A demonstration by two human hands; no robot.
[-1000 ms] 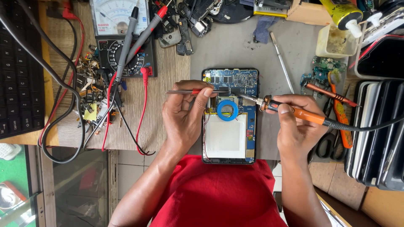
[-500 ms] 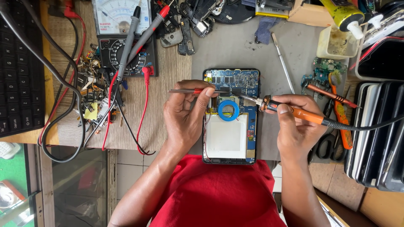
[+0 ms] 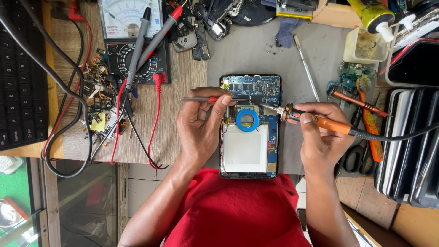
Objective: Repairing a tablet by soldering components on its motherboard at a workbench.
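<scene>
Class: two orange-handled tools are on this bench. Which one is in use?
The soldering iron gripped in the right hand, tip on the opened tablet. The other orange tool lies untouched further right.

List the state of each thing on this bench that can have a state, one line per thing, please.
tablet: back cover off, board exposed, lying flat
soldering iron: held in right hand, tip on the board
tweezers: held in left hand, tips at the board
blue ring: lying on the tablet
multimeter: probes resting across it
yellow bottle: tipped on its side, capped
</scene>
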